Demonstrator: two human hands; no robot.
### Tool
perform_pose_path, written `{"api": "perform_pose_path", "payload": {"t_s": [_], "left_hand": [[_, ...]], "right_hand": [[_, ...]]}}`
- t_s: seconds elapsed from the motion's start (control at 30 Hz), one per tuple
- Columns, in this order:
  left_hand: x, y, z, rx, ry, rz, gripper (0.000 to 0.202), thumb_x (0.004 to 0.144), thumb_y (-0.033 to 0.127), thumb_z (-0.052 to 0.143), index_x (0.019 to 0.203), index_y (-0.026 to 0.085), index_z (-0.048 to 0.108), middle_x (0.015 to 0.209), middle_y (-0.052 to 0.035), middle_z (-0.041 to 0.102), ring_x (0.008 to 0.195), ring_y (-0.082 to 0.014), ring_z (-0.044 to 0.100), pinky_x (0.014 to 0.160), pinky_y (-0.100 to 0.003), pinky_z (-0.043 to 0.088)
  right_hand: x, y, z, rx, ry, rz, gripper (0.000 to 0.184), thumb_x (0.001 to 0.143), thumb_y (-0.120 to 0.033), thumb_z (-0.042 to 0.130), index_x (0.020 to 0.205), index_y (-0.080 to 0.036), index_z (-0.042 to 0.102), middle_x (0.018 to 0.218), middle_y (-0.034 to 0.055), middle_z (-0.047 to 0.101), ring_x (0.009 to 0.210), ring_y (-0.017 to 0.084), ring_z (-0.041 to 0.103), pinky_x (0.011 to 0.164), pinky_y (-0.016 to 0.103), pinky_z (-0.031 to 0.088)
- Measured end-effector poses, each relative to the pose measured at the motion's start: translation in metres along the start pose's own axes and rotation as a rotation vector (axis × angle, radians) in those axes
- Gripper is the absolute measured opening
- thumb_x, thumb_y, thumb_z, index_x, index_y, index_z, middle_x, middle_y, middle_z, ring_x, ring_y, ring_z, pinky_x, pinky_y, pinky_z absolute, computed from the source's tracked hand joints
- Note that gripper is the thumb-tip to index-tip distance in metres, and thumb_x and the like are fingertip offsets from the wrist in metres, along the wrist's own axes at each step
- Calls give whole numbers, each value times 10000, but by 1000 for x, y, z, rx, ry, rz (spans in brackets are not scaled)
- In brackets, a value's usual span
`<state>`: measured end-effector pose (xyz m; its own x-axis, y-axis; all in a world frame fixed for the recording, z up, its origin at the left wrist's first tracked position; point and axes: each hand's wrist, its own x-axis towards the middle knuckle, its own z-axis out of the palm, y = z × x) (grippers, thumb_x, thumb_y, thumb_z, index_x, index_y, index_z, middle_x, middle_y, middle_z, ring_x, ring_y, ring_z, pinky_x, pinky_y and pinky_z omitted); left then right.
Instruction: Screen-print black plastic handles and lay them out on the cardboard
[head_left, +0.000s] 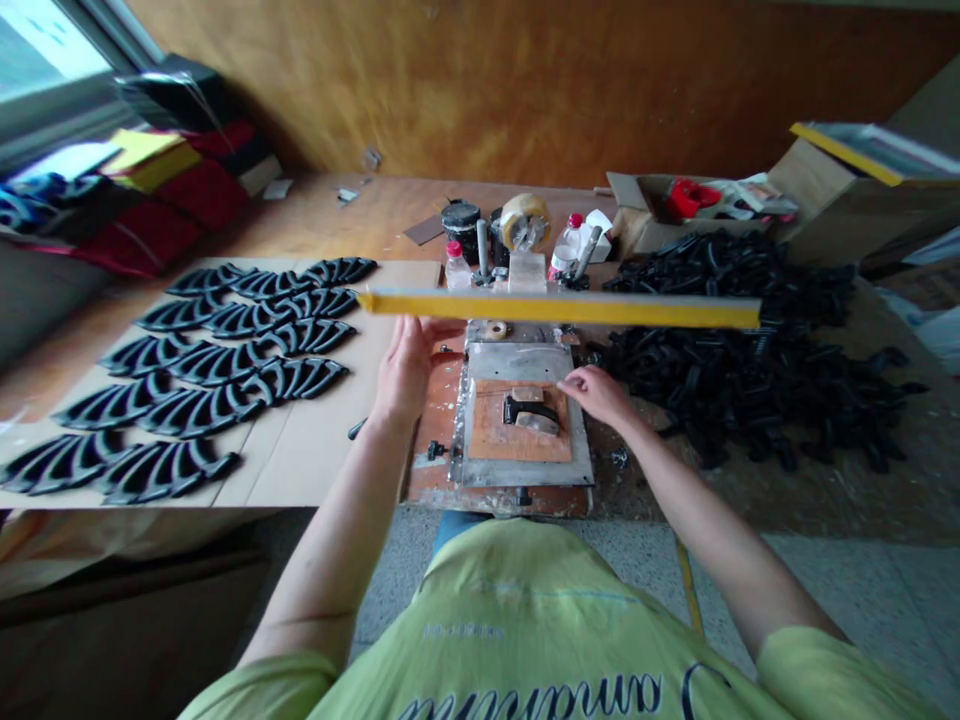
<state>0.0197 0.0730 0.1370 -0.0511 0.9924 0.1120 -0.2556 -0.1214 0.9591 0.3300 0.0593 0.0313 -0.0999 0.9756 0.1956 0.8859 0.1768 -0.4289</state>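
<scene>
A flat frame with a yellow edge (562,309) stands raised over the bench, seen almost edge-on. My left hand (403,370) is up at its left part, gripping it from below, some fingers hidden behind it. Under the frame, a wooden block (495,440) lies on a grey metal plate (581,465). A black curved handle-like part (532,408) rests on that block. My right hand (596,393) is at the block's right side, thumb and fingers pinched together. Whether anything is between those fingertips I cannot make out.
Rows of black ribbed parts (187,410) lie on cardboard (277,470) to the left. A heap of black parts (750,390) covers the right side. Behind the frame stand a tape roll (525,220), a bottle (456,265), a black tub (460,228) and an open carton (637,215).
</scene>
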Motion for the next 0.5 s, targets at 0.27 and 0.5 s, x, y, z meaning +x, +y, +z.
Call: {"api": "perform_pose_path", "payload": {"t_s": [0.27, 0.5], "left_hand": [[-41, -40, 24, 14, 79, -233, 498, 828, 638, 592, 1044, 189, 606, 940, -94, 725, 824, -185, 697, 623, -259, 544], [-127, -103, 26, -129, -18, -777, 520, 780, 649, 633, 935, 153, 622, 969, -126, 737, 908, -249, 716, 696, -328, 571]], "right_hand": [[-33, -52, 48, -164, -300, 71, 171, 977, -305, 519, 1016, -155, 590, 965, 131, 681, 939, 230, 619, 823, 312, 449], [-61, -101, 44, 93, -184, -238, 201, 1005, -319, 462, 953, -192, 608, 990, 84, 677, 1001, 196, 610, 873, 291, 449]]}}
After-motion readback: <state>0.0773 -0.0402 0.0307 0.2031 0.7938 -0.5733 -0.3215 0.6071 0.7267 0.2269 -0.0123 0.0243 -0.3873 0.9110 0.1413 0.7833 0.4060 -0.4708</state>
